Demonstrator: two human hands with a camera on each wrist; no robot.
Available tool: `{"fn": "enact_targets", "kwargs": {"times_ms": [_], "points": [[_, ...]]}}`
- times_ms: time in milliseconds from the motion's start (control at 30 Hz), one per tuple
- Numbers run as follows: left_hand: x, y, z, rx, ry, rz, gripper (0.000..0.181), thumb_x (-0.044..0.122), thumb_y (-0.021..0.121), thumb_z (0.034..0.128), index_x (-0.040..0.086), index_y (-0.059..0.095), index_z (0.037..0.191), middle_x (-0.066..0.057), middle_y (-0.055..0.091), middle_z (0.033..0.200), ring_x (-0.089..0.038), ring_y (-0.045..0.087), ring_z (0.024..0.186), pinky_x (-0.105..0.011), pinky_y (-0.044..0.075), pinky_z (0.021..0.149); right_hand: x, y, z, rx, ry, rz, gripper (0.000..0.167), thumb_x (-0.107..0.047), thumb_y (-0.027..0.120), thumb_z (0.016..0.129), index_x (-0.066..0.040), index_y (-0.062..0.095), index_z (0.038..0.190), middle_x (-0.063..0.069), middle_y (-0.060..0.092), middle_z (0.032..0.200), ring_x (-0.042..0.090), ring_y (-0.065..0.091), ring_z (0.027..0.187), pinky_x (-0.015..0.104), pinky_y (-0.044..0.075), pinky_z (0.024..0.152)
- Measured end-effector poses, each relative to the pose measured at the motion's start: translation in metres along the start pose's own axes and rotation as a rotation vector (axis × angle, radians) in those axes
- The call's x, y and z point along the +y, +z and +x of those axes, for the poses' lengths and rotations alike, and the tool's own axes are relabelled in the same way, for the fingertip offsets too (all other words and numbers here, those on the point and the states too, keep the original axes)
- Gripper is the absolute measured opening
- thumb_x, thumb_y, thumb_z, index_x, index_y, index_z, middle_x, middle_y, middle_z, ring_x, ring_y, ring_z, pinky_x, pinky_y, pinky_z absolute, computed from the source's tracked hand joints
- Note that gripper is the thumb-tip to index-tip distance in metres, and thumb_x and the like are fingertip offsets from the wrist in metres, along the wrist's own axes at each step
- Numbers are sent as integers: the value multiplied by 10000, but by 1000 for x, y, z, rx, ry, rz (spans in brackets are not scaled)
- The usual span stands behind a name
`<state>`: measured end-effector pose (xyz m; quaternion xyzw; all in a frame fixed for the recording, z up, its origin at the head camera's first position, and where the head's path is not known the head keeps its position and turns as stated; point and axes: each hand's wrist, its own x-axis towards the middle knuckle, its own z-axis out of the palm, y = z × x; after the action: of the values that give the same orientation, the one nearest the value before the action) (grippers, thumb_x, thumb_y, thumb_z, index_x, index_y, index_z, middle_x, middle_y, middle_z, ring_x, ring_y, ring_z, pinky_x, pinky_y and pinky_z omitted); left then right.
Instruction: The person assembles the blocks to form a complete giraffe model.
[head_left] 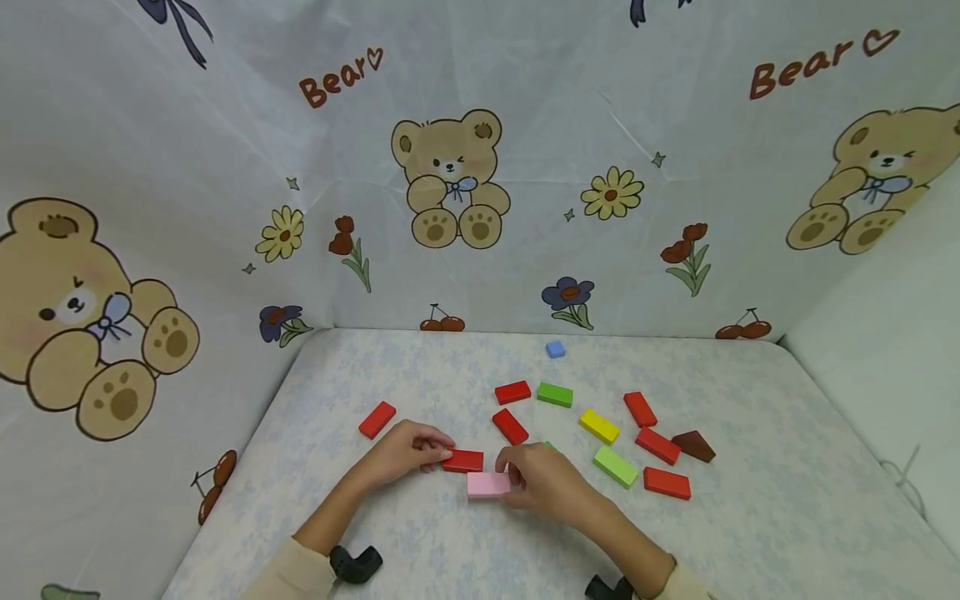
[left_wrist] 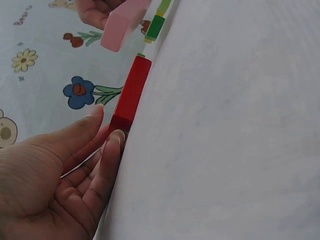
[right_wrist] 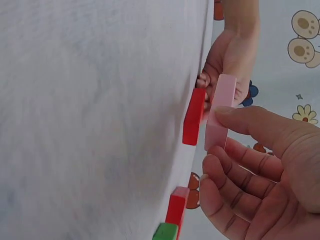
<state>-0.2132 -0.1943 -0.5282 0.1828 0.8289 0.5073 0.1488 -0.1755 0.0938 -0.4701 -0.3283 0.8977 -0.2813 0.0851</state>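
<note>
Pinching pink block (head_left: 485, 486), right hand (head_left: 543, 481) leaves red block (head_left: 465, 461) room; left hand (head_left: 408, 448) touches its edge, grip unclear.

- Pale cloth backdrop (head_left: 525, 271) hanging behind the table (head_left: 757, 533), whose light top is mottled blue
- Three printed winking bears (head_left: 450, 179), one left, one central, one right
- Brown "Bear" lettering (head_left: 331, 83), twice, each with a heart
- Printed yellow daisies (head_left: 612, 193), blue flowers (head_left: 567, 292), cherries (head_left: 452, 324)
- Thin pale cord (head_left: 903, 477), far right

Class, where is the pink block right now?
In the head view, the pink block is below centre, held by the right hand, beside the red block the left hand touches.
</note>
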Motion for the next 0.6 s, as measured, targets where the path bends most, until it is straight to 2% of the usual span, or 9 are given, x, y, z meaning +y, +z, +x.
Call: {"fn": "enact_targets", "kwargs": {"times_ms": [100, 233, 600], "points": [[-4, 0, 0, -1, -29, -101, 196, 157, 764, 925, 57, 774, 1093, -63, 730, 823, -185, 695, 679, -303, 601, 657, -2, 5, 4, -15, 21, 14, 241, -158, 865, 814, -125, 689, 976, -89, 557, 686, 38, 478, 615, 188, 466, 568], [-7, 1, 1, 4, -58, -181, 191, 123, 767, 917, 22, 776, 1080, -97, 751, 851, -181, 712, 683, -308, 609, 667, -5, 9, 8, -38, 71, 20, 261, -170, 870, 811, -133, 686, 992, -117, 536, 663, 52, 482, 620, 189, 466, 562], [-7, 3, 3, 11, -58, -167, 178, 147, 790, 899, 50, 793, 1049, -80, 753, 832, -166, 697, 661, -290, 599, 645, -9, 19, 14, -33, 119, 34, 259, -154, 875, 806, -111, 692, 985, -99, 542, 654, 58, 482, 582, 189, 459, 548]]}}
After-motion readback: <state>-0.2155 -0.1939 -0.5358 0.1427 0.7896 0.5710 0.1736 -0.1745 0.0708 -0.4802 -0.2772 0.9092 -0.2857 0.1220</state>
